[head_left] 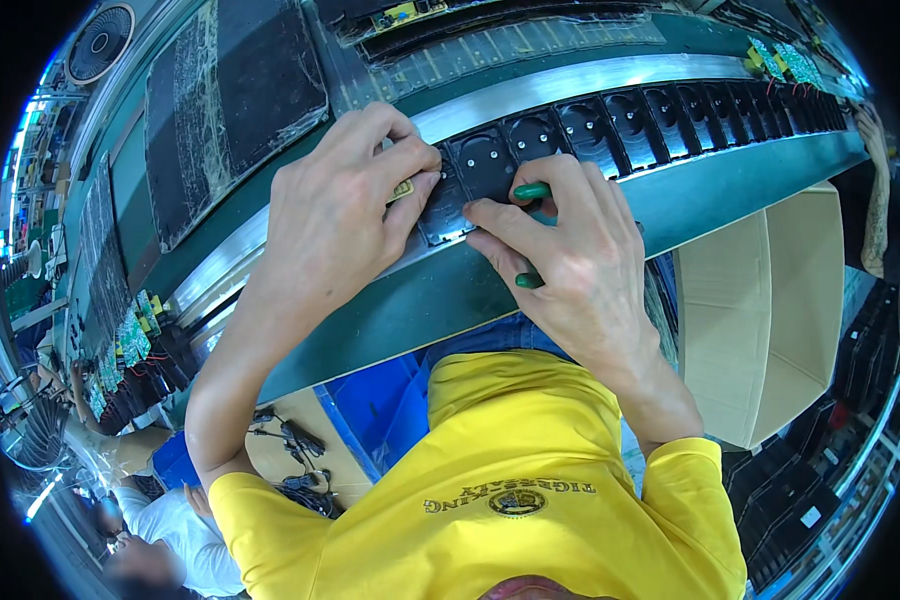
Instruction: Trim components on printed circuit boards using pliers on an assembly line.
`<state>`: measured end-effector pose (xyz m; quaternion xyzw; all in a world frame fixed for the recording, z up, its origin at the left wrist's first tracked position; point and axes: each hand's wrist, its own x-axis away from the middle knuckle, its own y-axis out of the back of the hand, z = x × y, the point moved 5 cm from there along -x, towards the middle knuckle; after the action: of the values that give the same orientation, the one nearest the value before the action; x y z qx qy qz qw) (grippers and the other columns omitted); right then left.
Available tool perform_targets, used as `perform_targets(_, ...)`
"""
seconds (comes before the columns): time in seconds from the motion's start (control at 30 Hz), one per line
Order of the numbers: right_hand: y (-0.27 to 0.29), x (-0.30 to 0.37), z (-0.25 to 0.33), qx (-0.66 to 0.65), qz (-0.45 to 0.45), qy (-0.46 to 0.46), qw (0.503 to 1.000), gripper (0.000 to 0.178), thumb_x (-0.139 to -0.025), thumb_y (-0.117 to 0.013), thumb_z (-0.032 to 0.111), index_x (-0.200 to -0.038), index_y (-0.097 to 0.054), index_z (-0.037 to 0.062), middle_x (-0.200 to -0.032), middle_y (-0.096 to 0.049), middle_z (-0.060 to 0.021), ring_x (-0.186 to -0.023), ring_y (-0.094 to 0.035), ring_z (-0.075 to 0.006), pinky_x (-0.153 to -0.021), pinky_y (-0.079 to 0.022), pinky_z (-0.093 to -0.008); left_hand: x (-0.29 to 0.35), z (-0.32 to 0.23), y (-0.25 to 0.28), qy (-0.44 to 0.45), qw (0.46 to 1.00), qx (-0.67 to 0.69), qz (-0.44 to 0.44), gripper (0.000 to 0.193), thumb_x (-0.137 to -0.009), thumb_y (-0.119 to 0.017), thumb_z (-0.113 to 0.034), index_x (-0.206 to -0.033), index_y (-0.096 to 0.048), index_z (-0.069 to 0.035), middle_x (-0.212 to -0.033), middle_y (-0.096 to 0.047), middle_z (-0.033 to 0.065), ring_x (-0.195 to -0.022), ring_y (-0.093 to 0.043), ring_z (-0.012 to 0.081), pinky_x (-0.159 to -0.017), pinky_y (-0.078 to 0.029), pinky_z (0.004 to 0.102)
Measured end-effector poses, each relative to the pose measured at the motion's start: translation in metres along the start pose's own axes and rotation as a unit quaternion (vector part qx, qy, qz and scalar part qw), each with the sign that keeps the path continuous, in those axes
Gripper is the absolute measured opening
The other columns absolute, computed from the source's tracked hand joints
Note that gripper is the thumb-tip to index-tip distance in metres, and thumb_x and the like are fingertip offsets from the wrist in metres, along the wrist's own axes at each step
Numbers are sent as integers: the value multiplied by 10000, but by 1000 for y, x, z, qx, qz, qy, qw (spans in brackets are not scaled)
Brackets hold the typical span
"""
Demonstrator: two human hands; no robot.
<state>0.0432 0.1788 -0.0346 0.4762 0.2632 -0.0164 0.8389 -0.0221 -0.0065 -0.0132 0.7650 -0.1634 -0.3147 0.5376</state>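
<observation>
green conveyor belt point(610, 215), black socket strip point(610, 125)

L hand point(345, 200) pinches small yellow-green circuit board point(402, 190) at end of long black plastic socket strip point(610, 122); R hand point(560, 255) grips green-handled tool point(530, 192) w/ fingertips on strip.

A large open cardboard box point(770, 300) of pale brown stands on the right, below the green edge of the long conveyor bench point(730, 195). A blue plastic crate point(375, 405) sits under the bench, near the middle. Just left of it, black power cords with plugs point(295, 455) lie on a tan surface. Dark worn mats point(230, 100) cover the far side of the bench at upper left. Small green circuit boards point(130, 335) are stacked at the left, and more lie at the upper right point(785, 60). A round grey fan point(102, 40) shows in the top left corner. Another person in a white shirt point(175, 535) sits at lower left.
</observation>
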Motion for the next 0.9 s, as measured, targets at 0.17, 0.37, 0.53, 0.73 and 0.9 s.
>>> perform_targets(0.17, 0, 0, 0, -2, -1, 0, 1000, 198, -874, -958, 143, -1064, -906, 165, -1173, -643, -39, -936, -595, -213, -832, -550, -348, -2, -4, 2, 3, 1000, -18, 21, 49, -996, -798, -55, -1028, -763, -68, -1161, -693, 3, -906, -687, 209, -758, -550, 328)
perform_targets(0.37, 1, 0, -1, -3, 1, 1, 1000, 193, -876, -955, 142, -1061, -906, 166, -1171, -642, -40, -931, -590, -214, -827, -550, -349, -6, -7, 3, -19, 999, -30, 22, 28, -1002, -808, -64, -994, -781, -68, -1106, -654, 19, -890, -689, 190, -692, -557, 316)
perform_targets(0.53, 0, 1, -1, -2, 5, 1, 1000, 198, -874, -957, 147, -1064, -907, 171, -1173, -639, -41, -931, -588, -212, -822, -550, -346, -8, -11, 1, -27, 999, -40, 21, 27, -998, -806, -61, -995, -780, -67, -1112, -646, 31, -883, -683, 194, -686, -556, 321)
perform_targets(0.73, 6, -3, 0, -9, 13, 4, 1000, 297, -876, -958, 135, -1163, -893, 165, -1151, -650, -30, -923, -585, -189, -809, -538, -324, -8, -17, 5, -30, 995, -91, 28, 21, -990, -810, -60, -990, -789, -64, -1116, -635, 51, -884, -680, 204, -682, -554, 332)
perform_targets(0.9, 34, -31, 11, -357, -26, -76, 931, 418, -895, -927, 66, -1299, -838, 121, -1090, -671, -20, -879, -579, -153, -787, -508, -289, -2, -11, 6, 29, 996, -62, 59, 21, -977, -816, -65, -985, -799, -57, -1111, -632, 64, -875, -683, 223, -689, -558, 345)
